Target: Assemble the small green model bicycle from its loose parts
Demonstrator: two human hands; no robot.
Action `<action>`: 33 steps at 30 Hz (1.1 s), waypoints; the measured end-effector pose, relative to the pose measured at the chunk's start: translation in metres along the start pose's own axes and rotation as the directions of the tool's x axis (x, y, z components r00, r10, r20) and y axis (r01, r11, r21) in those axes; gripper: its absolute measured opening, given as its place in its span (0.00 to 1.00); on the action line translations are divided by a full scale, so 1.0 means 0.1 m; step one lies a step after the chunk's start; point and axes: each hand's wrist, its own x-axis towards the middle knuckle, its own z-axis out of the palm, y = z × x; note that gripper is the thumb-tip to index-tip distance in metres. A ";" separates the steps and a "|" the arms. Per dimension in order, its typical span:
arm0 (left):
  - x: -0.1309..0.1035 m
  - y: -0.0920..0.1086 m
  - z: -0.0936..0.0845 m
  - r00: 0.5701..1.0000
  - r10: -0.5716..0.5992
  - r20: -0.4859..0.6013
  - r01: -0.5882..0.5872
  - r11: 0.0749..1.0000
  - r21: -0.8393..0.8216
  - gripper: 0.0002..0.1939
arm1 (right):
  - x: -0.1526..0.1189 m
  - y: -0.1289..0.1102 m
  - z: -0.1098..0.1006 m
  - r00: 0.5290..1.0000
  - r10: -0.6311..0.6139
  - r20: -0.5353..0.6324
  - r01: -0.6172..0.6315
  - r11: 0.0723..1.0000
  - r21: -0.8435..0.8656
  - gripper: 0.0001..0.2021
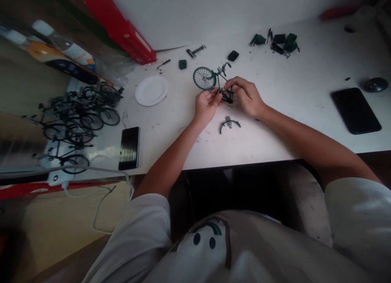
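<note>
A small dark green model bicycle (204,78) is held above the white table, its spoked front wheel pointing left and its handlebar up. My left hand (207,106) is closed on the lower middle of its frame. The fingers of my right hand (246,96) pinch the frame from the right, close to my left fingertips. No rear wheel can be made out at that end; the fingers cover part of it. Just below the hands lies a curved green fender piece (230,124) with a small grey rack.
Finished-looking model bicycles (76,120) crowd the left side, near a phone (129,148) and a white round lid (151,91). Behind are a small tool (196,51), green block (182,64) and black block (233,55). Loose parts (279,42), a black phone (356,110) and mouse (376,85) lie right.
</note>
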 end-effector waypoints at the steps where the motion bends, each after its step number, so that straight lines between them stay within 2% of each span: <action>1: 0.01 -0.02 -0.02 1.000 0.005 -0.007 -0.005 1.000 0.007 0.41 | 0.01 0.03 -0.01 0.999 -0.040 -0.022 0.039 0.998 -0.039 0.28; 4: 0.05 -0.08 -0.08 0.999 0.034 -0.031 -0.033 0.998 0.051 0.39 | 0.03 0.19 -0.02 0.990 -0.128 -0.057 0.113 0.971 -0.211 0.31; 7: 0.08 -0.10 -0.13 0.995 0.068 -0.072 -0.063 0.995 0.075 0.39 | 0.05 0.30 -0.04 0.987 -0.153 -0.058 0.129 0.946 -0.298 0.31; 12: 0.10 -0.12 -0.16 0.987 0.095 -0.133 -0.085 0.993 0.081 0.39 | 0.03 0.13 -0.08 0.980 -0.185 0.076 0.198 0.948 -0.249 0.27; 16: 0.10 -0.16 -0.14 0.979 0.148 -0.142 -0.132 0.984 0.116 0.40 | -0.01 -0.03 -0.07 0.983 -0.180 0.037 0.184 0.959 -0.216 0.27; 21: 0.08 -0.18 -0.11 0.967 0.220 -0.130 -0.200 0.968 0.152 0.38 | -0.01 -0.07 -0.04 0.984 -0.174 0.029 0.176 0.956 -0.233 0.28; 25: 0.07 -0.19 -0.11 0.967 0.230 -0.111 -0.204 0.957 0.208 0.38 | -0.01 -0.08 -0.03 0.987 -0.162 0.011 0.159 0.955 -0.248 0.28; 33: 0.07 -0.22 -0.15 0.974 0.215 -0.069 -0.200 0.963 0.180 0.35 | -0.03 -0.09 -0.03 0.990 -0.136 0.022 0.137 0.958 -0.253 0.28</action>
